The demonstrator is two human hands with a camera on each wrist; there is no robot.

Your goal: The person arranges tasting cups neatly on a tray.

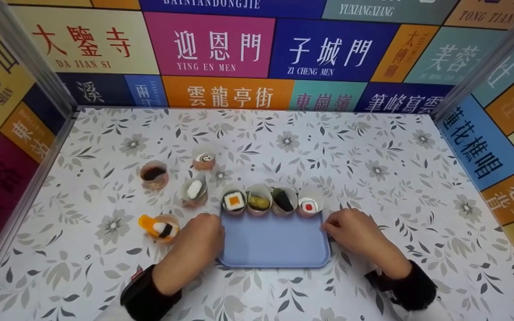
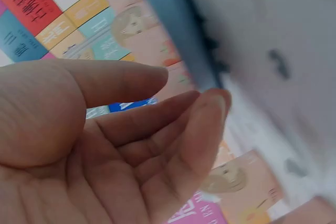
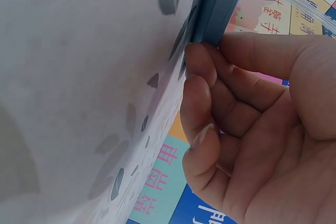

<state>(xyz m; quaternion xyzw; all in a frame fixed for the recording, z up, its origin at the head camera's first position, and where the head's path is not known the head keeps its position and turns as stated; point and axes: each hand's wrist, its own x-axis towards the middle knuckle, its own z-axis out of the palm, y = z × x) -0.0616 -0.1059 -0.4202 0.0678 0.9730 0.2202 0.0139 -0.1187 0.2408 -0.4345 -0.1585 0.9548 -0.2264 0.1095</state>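
Note:
A blue tray [image 1: 275,240] lies flat on the table between the hands. Along its far edge stand paper cups of sushi: a square roll with an orange centre [image 1: 234,200], a yellow-green piece [image 1: 259,202], a dark piece [image 1: 284,200] and a roll with a red centre [image 1: 308,206]. My left hand [image 1: 203,234] is at the tray's left side, its bent fingertips [image 2: 212,100] right at the rim and its thumb apart from them. On the right side, my right hand [image 1: 350,227] pinches the tray's rim [image 3: 215,9] between thumb and index finger.
Left of the tray stand more cups, holding an orange-topped piece [image 1: 163,227], a white piece [image 1: 194,189], a dark-filled one [image 1: 154,174] and a small roll [image 1: 204,158]. The floral tablecloth [image 1: 395,142] is bounded by printed wall panels [image 1: 221,49] behind and at both sides.

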